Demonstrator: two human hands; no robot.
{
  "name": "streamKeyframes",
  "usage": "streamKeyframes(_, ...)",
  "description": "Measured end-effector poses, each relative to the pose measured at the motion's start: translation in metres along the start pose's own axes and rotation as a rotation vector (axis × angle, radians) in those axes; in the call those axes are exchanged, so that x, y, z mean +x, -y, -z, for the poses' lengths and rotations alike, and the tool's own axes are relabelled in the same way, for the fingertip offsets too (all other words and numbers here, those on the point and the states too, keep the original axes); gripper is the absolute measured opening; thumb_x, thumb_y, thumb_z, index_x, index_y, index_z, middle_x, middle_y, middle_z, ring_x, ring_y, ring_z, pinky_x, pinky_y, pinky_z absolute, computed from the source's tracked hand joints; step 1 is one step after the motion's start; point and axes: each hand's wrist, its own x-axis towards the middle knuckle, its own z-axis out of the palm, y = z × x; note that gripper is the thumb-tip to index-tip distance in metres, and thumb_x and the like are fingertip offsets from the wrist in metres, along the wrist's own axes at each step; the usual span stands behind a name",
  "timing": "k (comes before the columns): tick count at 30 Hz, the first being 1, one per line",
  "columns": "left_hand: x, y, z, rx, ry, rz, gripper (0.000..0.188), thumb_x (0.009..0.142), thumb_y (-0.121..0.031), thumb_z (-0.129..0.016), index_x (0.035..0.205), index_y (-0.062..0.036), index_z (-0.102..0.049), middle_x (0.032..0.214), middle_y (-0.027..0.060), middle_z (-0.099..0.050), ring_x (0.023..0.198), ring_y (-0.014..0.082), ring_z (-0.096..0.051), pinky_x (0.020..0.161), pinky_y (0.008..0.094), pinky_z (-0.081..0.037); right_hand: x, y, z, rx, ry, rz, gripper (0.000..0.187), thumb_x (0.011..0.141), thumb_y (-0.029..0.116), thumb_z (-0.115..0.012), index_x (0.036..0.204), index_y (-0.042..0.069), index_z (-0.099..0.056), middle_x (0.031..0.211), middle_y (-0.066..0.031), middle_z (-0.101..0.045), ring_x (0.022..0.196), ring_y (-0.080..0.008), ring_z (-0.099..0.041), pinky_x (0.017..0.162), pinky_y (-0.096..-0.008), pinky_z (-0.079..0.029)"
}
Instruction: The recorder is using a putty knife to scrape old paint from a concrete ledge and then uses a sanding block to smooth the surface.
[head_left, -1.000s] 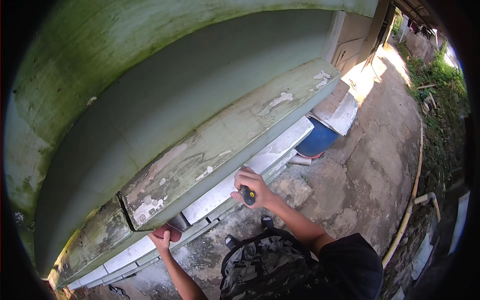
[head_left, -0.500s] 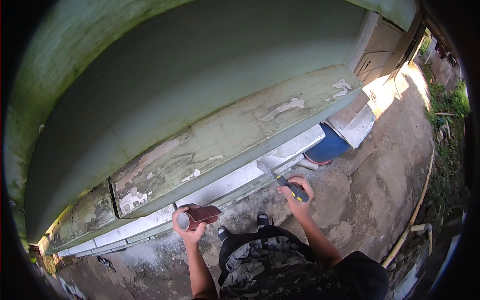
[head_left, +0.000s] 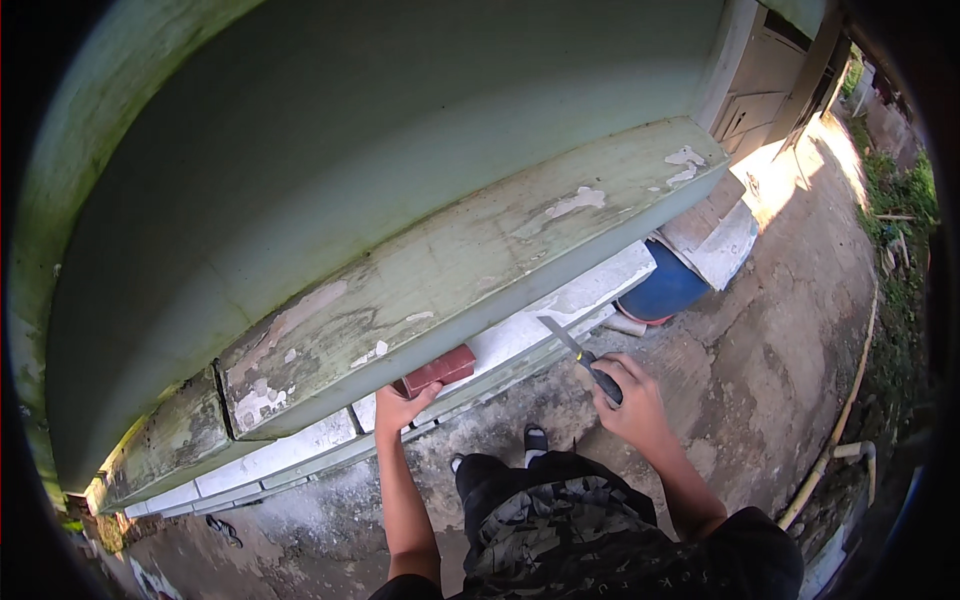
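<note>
My left hand (head_left: 400, 408) is closed around a roll of reddish-brown sandpaper (head_left: 442, 370), raised in front of the ledge's lower front edge. The roll lies on its side, its length pointing right. In my right hand (head_left: 637, 408) is a putty knife (head_left: 603, 380) with a dark handle and a yellow mark; its metal blade points up and left, seen nearly edge-on. Above both hands runs a pale green ledge (head_left: 480, 255) with peeling paint and bare white patches. From this view I cannot tell whether the roll touches the ledge.
Below the ledge is a lower white step (head_left: 320, 440). A blue drum (head_left: 662, 285) with grey sheets (head_left: 725, 250) over it stands at the right. Sandals (head_left: 224, 530) lie on the rough concrete floor (head_left: 740, 400) at the left. A pipe (head_left: 815, 475) runs along the right side.
My left hand has moved up toward the ledge and turned the sandpaper roll, so its open end no longer faces me. My right hand has shifted right, turning the putty knife's blade more edge-on.
</note>
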Motion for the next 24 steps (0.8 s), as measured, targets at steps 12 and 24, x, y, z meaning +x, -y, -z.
streamKeyframes(12, 0.003, -0.008, -0.002, -0.034, -0.006, 0.038, 0.056, 0.072, -0.01, -0.089, 0.121, 0.0005, -0.063, 0.113, 0.0099, -0.068, 0.107, 0.019, -0.064, 0.095, 0.036, -0.051, 0.002, 0.015, -0.017, -0.089, -0.076, -0.173, 0.042, 0.078, 0.0, -0.066, 0.121, 0.002, -0.066, 0.107, -0.0163, -0.057, 0.079, -0.0344, -0.066, 0.069, -0.0421, -0.054)
streamKeyframes(24, 0.003, 0.001, 0.001, -0.042, 0.033, -0.034, 0.053, 0.075, -0.008, -0.086, 0.121, 0.0004, -0.063, 0.114, 0.0099, -0.067, 0.105, 0.0192, -0.065, 0.093, 0.0364, -0.052, -0.009, 0.027, -0.025, -0.087, -0.383, -0.115, 0.029, 0.073, 0.003, -0.083, 0.1, -0.002, -0.074, 0.094, -0.0142, -0.072, 0.083, -0.0275, -0.072, 0.074, -0.0325, -0.056)
